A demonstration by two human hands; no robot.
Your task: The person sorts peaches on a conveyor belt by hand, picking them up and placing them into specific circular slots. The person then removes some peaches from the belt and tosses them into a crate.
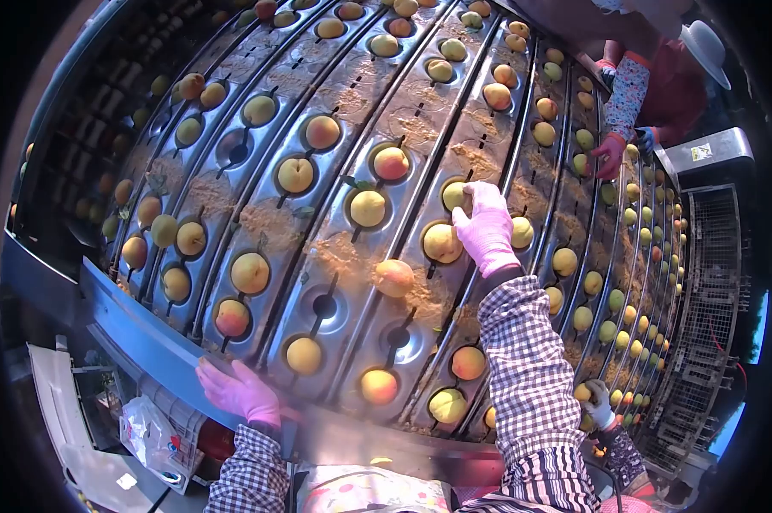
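Note:
My right hand (488, 227), in a pink glove, reaches over the metal trays with thumb and fingers closed on a yellow peach (455, 197) in its cup. Just below that hand a larger peach (442, 244) sits in a cup. My left hand (236, 392), also pink-gloved, is at the blue metal edge (146, 329) with its fingers stretched out and holds nothing. To its right, a yellow peach (304, 356) rests in a cup, with a bare cup (324, 306) above it. Another peach (394, 278) lies near the seam between two trays.
Rows of slotted metal trays (275, 218) carry several peaches and brownish pulp. A co-worker's pink-gloved hand (609, 156) is at the upper right; another's white-gloved hand (602, 404) is at the lower right. A wire-mesh frame (706, 299) borders the right; a plastic bag (151, 427) lies lower left.

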